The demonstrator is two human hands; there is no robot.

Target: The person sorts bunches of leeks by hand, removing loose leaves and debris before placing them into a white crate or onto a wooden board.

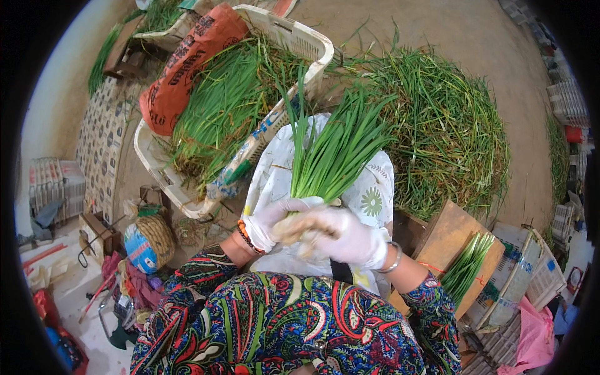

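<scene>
My left hand (276, 222), in a white glove, is closed around the lower part of a bunch of green garlic chives (328, 159), whose leaves fan out away from me. My right hand (349, 236), gloved too and blurred, is at the pale stem ends just beside it; whether its fingers grip them I cannot tell. Both hands are above a white printed plastic sheet (372, 187) over my lap. A smaller bundle of chives (468, 265) lies on a wooden board (457, 225) to the right.
A white plastic basket (164, 180) at the upper left holds more chives and an orange sack (194, 70). A large heap of loose leaves (440, 126) lies on the floor at the upper right. A roll of straw rope (154, 239) is at the left, a pink bag (532, 333) at the lower right.
</scene>
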